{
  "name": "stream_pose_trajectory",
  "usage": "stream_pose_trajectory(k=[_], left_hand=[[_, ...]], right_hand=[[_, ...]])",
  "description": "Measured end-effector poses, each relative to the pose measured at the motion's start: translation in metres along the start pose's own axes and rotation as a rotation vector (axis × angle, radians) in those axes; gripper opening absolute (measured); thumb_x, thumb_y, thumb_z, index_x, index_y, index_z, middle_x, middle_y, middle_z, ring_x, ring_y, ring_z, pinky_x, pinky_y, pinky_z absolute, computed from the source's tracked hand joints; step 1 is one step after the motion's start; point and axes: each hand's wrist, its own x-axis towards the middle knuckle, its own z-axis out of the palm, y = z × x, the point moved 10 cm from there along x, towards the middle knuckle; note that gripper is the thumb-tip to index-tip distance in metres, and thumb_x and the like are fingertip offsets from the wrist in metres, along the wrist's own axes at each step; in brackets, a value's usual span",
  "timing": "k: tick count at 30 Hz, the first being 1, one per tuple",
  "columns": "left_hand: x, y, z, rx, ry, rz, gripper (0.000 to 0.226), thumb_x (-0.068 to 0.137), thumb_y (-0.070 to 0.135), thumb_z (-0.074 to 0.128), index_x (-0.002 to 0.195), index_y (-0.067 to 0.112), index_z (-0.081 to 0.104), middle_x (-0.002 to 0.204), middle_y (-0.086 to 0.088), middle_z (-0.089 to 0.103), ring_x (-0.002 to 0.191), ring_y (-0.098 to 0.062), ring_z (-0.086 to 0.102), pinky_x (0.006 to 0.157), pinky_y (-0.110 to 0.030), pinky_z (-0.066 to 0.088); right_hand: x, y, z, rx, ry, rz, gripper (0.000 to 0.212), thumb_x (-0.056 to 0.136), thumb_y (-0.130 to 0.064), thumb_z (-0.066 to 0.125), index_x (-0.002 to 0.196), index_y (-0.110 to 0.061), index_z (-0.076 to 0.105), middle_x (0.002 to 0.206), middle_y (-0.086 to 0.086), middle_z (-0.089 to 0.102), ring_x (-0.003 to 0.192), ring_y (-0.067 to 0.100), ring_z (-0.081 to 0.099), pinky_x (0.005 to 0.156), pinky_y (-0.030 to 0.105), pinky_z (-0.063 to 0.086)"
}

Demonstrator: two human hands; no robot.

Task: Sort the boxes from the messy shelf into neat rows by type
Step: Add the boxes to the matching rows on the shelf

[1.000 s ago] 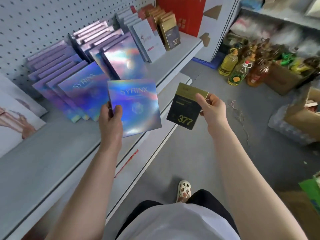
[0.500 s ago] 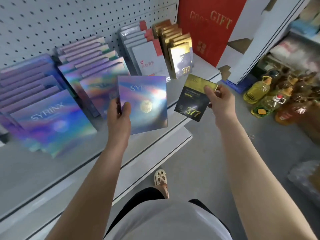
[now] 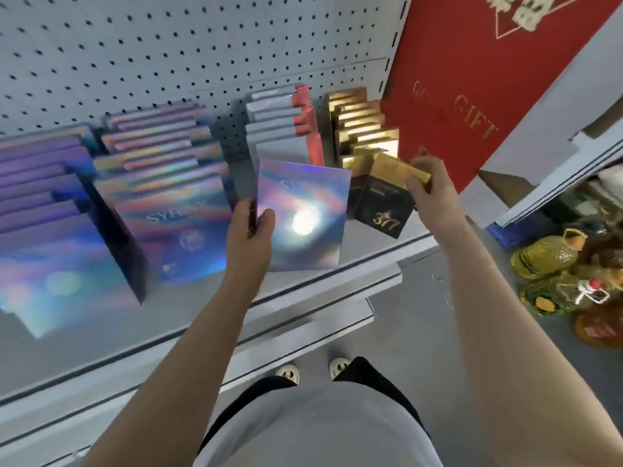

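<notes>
Up top, a grey shelf (image 3: 371, 254) backed by pegboard (image 3: 168, 45) carries four rows of boxes leaning back toward the board. Two rows of iridescent boxes (image 3: 161, 203) fill its left and middle; a grey-and-red row (image 3: 279, 119) and a black-and-gold row (image 3: 364, 129) stand toward its right end, beside a tall red gift box (image 3: 472, 96). Bottles of oil (image 3: 546, 264) sit on the floor past the shelf's right end. The left hand (image 3: 249, 237) grips an iridescent box (image 3: 303, 214) by its left edge, thumb on the face, held over the shelf's front edge. The right hand (image 3: 431, 193) pinches a black-and-gold "377" box (image 3: 387, 203) by its gold top, at the front of its matching row; whether it touches the shelf is unclear.
</notes>
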Motion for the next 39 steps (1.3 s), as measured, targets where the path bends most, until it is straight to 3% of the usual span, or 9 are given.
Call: stream_pose_trajectory(k=[3, 6, 12, 19, 22, 28, 30, 34, 39], left_hand=[[-0.008, -0.002, 0.005, -0.044, 0.106, -0.009, 0.011, 0.087, 0.022, 0.057, 0.095, 0.030, 0.057, 0.092, -0.004, 0.054, 0.084, -0.014, 0.048, 0.081, -0.030, 0.040], [-0.017, -0.006, 0.011, -0.061, 0.197, -0.009, 0.027, 0.094, 0.003, 0.056, 0.098, 0.029, 0.058, 0.089, 0.004, 0.059, 0.079, -0.005, 0.051, 0.080, -0.022, 0.042], [-0.039, -0.024, 0.026, -0.110, 0.355, -0.118, 0.018, 0.098, 0.005, 0.052, 0.101, 0.021, 0.059, 0.093, -0.001, 0.058, 0.086, -0.016, 0.051, 0.080, -0.033, 0.043], [-0.051, -0.027, 0.028, -0.114, 0.433, -0.163, 0.015, 0.098, 0.004, 0.052, 0.111, 0.010, 0.057, 0.100, -0.006, 0.060, 0.094, -0.020, 0.054, 0.091, -0.041, 0.044], [-0.051, -0.023, 0.026, -0.115, 0.446, -0.150, 0.016, 0.098, 0.006, 0.053, 0.112, 0.012, 0.058, 0.098, -0.001, 0.062, 0.092, -0.017, 0.055, 0.090, -0.039, 0.046], [-0.060, -0.015, 0.005, -0.157, 0.436, -0.086, 0.020, 0.091, 0.016, 0.059, 0.111, 0.013, 0.059, 0.095, 0.003, 0.063, 0.090, -0.014, 0.055, 0.086, -0.033, 0.045], [-0.068, -0.014, -0.012, -0.094, 0.466, -0.054, 0.026, 0.089, 0.022, 0.056, 0.113, 0.014, 0.060, 0.093, 0.006, 0.063, 0.086, -0.010, 0.055, 0.082, -0.028, 0.044], [-0.088, -0.021, -0.060, 0.098, 0.643, -0.033, 0.036, 0.097, 0.015, 0.057, 0.133, 0.021, 0.056, 0.105, 0.002, 0.064, 0.087, -0.008, 0.055, 0.085, -0.024, 0.045], [-0.096, -0.039, -0.101, 0.243, 0.672, -0.114, 0.052, 0.096, 0.010, 0.057, 0.145, 0.019, 0.043, 0.139, -0.005, 0.053, 0.122, -0.021, 0.054, 0.106, -0.044, 0.044]], right_hand=[[0.029, -0.004, 0.022, -0.115, -0.229, -0.090, 0.033, 0.095, -0.021, 0.061, 0.122, -0.031, 0.047, 0.113, -0.002, 0.055, 0.092, 0.013, 0.055, 0.066, 0.017, 0.041], [0.047, -0.009, 0.039, -0.295, -0.357, -0.245, 0.061, 0.076, -0.014, 0.080, 0.128, -0.021, 0.050, 0.118, 0.005, 0.051, 0.100, 0.017, 0.049, 0.080, 0.026, 0.037], [0.068, -0.021, 0.044, -0.321, -0.339, -0.379, 0.056, 0.074, -0.013, 0.082, 0.115, -0.032, 0.050, 0.114, -0.007, 0.044, 0.105, 0.018, 0.051, 0.085, 0.027, 0.039], [0.056, -0.050, 0.028, -0.462, -0.177, -0.578, 0.048, 0.077, -0.020, 0.080, 0.119, -0.019, 0.056, 0.134, 0.010, 0.043, 0.122, 0.031, 0.040, 0.104, 0.039, 0.040], [0.035, -0.087, 0.031, -0.334, -0.128, -0.724, 0.040, 0.083, -0.021, 0.072, 0.120, -0.016, 0.058, 0.130, 0.010, 0.048, 0.123, 0.031, 0.042, 0.103, 0.039, 0.040], [-0.008, -0.122, 0.124, -0.221, -0.735, -0.672, 0.049, 0.087, -0.048, 0.068, 0.128, -0.027, 0.051, 0.114, -0.013, 0.054, 0.091, -0.001, 0.052, 0.078, 0.017, 0.044], [-0.015, -0.128, 0.140, -0.143, -0.842, -0.634, 0.047, 0.084, -0.046, 0.072, 0.124, -0.027, 0.055, 0.109, -0.015, 0.056, 0.087, 0.001, 0.055, 0.073, 0.019, 0.047], [-0.037, -0.156, 0.169, -0.091, -0.875, -0.722, 0.041, 0.082, -0.041, 0.076, 0.115, -0.022, 0.060, 0.106, -0.006, 0.062, 0.090, 0.016, 0.061, 0.077, 0.033, 0.048], [-0.066, -0.186, 0.206, 0.006, -0.820, -0.763, 0.034, 0.085, -0.031, 0.075, 0.113, -0.016, 0.063, 0.094, -0.011, 0.057, 0.080, 0.010, 0.051, 0.070, 0.020, 0.032]])
